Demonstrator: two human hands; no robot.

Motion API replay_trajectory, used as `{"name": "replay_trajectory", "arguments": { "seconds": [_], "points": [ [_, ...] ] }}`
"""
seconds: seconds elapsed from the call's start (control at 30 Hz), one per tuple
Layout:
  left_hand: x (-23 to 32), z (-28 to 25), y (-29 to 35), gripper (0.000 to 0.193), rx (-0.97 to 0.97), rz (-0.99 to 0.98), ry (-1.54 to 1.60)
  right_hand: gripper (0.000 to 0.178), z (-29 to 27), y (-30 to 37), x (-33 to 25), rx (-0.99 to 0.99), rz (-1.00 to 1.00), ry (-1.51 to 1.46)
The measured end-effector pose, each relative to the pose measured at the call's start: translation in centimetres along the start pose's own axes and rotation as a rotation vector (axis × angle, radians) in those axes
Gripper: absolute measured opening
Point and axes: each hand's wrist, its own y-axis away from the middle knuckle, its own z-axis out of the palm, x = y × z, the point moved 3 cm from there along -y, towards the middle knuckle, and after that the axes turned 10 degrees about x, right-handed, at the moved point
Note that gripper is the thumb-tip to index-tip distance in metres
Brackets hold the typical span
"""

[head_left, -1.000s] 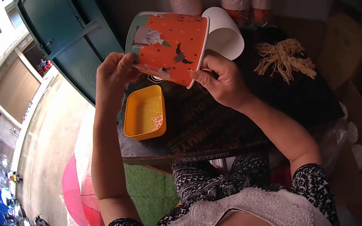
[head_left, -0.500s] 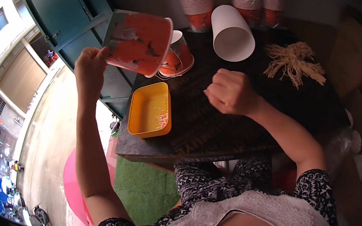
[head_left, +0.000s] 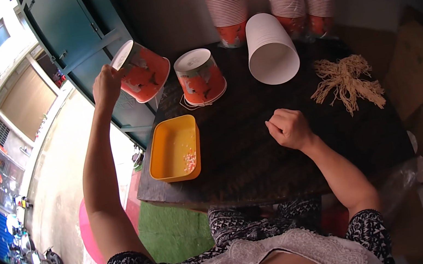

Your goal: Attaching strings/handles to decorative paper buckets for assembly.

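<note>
Left hand [head_left: 106, 85] grips tilted orange paper tub [head_left: 144, 71] beyond table edge [head_left: 176, 190], beside 1 inverted tub [head_left: 200, 77]. Right hand [head_left: 288, 128] fisted, empty. Risk: loose rim grip, probable drop.

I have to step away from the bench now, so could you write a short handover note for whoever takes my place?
Left hand: raised at the table's far-left edge, gripping an orange paper cup by its rim, cup tilted on its side.
Right hand: closed in a loose fist, resting on the dark table; whether it holds anything cannot be told.
Done: one orange cup stands upside down on the table.
Nearby: yellow tray with small bits inside, white cup stack lying on its side, bundle of tan strings, tall cup stacks at the back.
Left: the held cup is not yet set down.
</note>
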Motion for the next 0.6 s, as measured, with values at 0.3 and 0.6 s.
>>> {"name": "replay_trajectory", "arguments": {
  "seconds": [0.3,0.6],
  "points": [
    [0.0,8.3,-2.5,0.035,-0.058,-0.034,0.262,0.026,-0.4,0.2,0.8,-0.009,0.118,-0.027],
    [4.3,9.0,-3.4,0.031,-0.121,0.09,0.366,0.024,0.0,0.4,1.1,-0.028,0.173,-0.053]
  ]
}}
